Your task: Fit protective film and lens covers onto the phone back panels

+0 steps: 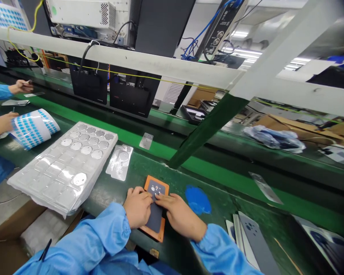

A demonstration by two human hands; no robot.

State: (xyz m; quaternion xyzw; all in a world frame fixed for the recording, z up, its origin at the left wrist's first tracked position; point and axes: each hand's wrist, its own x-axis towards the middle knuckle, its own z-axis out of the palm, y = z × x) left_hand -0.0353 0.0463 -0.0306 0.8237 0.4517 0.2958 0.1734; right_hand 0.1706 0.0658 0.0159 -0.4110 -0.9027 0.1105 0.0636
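The person's left hand (137, 207) and right hand (179, 215) are at the lower middle of the frame, both half closed. Their fingertips come together on a dark grey sheet (154, 221), which lies on an orange fixture (160, 234). I cannot tell if the fingers pinch some small piece or only press the sheet. Small round pieces (156, 190) sit on the sheet just beside the fingertips.

To the left, on the green workbench (137, 168), lies a clear plastic tray (43, 183) with round metal discs (79, 178). A crumpled blue film (197, 199) is just right of the right hand. A stack of grey sheets (255, 240) is at lower right.

At the far left, a co-worker's hands (2, 124) are near a curled sheet with blue dots (34, 129).
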